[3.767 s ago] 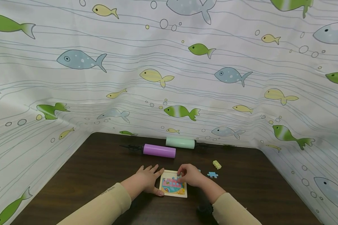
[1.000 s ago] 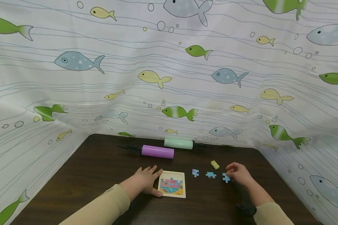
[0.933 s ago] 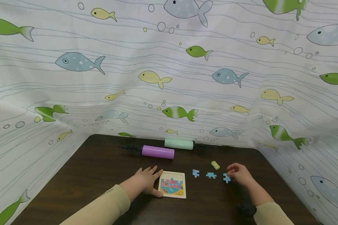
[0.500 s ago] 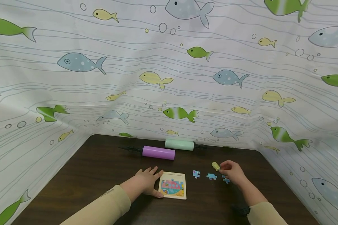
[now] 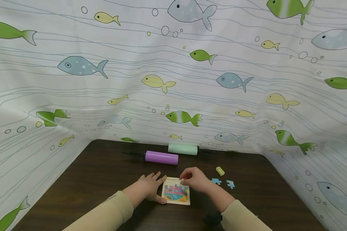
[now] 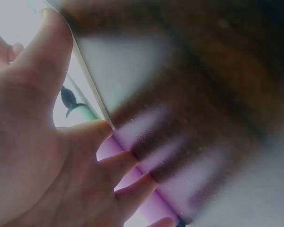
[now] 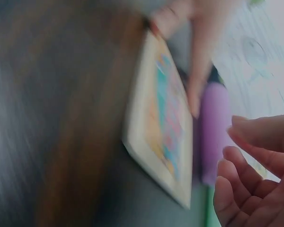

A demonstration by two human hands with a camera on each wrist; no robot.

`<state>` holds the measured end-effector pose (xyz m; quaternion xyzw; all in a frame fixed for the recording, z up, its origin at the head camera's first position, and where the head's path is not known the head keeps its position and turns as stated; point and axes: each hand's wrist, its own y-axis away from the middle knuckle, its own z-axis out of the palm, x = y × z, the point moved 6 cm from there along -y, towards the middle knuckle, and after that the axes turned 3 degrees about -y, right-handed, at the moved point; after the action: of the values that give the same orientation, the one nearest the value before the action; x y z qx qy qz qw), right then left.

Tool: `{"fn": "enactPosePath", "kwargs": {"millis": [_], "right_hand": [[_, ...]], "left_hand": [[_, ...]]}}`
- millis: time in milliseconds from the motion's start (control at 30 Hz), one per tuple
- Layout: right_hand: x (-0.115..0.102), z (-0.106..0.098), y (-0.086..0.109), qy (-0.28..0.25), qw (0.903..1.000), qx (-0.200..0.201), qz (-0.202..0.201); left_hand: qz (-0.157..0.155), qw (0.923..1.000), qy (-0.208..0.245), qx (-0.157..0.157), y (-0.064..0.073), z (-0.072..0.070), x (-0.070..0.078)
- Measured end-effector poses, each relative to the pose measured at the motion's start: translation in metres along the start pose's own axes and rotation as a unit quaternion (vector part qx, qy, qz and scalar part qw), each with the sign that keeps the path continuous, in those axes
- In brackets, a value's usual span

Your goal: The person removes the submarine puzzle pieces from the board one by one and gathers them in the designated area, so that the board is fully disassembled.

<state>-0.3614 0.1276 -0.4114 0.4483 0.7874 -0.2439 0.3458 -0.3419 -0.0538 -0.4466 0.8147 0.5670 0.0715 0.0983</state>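
Observation:
A small square jigsaw puzzle in a pale wooden frame (image 5: 176, 202), with a pink and teal picture, lies on the dark table. My left hand (image 5: 148, 189) rests spread against its left side, thumb at the lower corner and a fingertip at the upper one. Over the upper right corner hovers my right hand (image 5: 196, 181), thumb and fingers drawn together around a small pale bit of a puzzle piece (image 5: 182, 180), mostly hidden. In the right wrist view the puzzle frame (image 7: 142, 146) stands apart from the right hand's curled fingers (image 7: 236, 175).
Two blue puzzle pieces, one (image 5: 216, 181) beside another (image 5: 230, 183), lie to the right with a yellow toy block (image 5: 220, 171) behind them. Toward the back are a purple hand pump (image 5: 161, 157) and a mint one (image 5: 182, 149). A fish-print sheet (image 5: 173, 96) surrounds the table.
My right hand went from the loose pieces on the right back to the puzzle. The nearest loose piece no longer shows. The rightmost piece has turned. My left hand stays put.

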Motion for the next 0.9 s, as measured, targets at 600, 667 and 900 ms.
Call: {"fn": "enactPosePath", "kwargs": {"millis": [600, 667, 900], "right_hand": [[0.001, 0.055, -0.016, 0.029, 0.999, -0.032, 0.013], [0.001, 0.056, -0.015, 0.025, 0.999, -0.033, 0.015], [0.0, 0.059, -0.014, 0.016, 0.9989, -0.04, 0.017]], "left_hand": [[0.008, 0.9999, -0.009, 0.001, 0.003, -0.003, 0.0], [0.008, 0.9999, -0.008, 0.0, 0.003, -0.003, 0.0], [0.008, 1.0, -0.006, -0.002, 0.003, -0.004, 0.0]]}}
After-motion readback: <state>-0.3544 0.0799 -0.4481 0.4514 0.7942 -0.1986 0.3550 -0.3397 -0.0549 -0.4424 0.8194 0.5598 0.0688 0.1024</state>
